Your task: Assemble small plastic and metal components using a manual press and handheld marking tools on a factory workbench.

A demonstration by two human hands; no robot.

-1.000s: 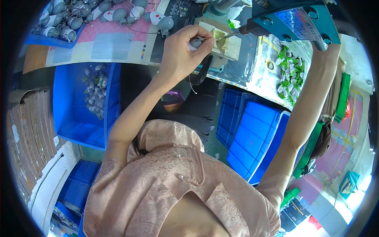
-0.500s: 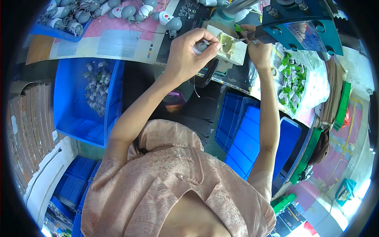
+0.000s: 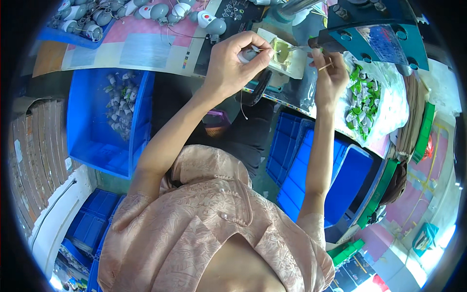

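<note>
My left hand (image 3: 233,63) is closed in a pinch around a small grey-and-white bulb-shaped part (image 3: 248,54). A thin wire (image 3: 242,104) hangs below that hand. Its fingertips are at the left edge of a pale block (image 3: 295,70) with a yellowish hollow, and a fine wire end reaches toward the hollow. To the right of the block, my right hand (image 3: 332,80) has curled fingers with a thin tan stick (image 3: 325,66) between them. Something small and greenish shows at its fingertips, too small to name. That hand is just below the nozzle-like tip of a teal machine (image 3: 377,36).
Several grey-and-white bulb parts with wires (image 3: 208,22) lie at the back left, some in a blue tray (image 3: 73,41). A clear bag of green-and-white pieces (image 3: 362,102) is at the right. A blue bin (image 3: 95,151) holds small parts; blue crates (image 3: 296,180) stand below the table edge.
My right hand has drawn back from beside the block, a little right and nearer to me, and turned so the tan stick shows. My left hand has stayed almost still with its part.
</note>
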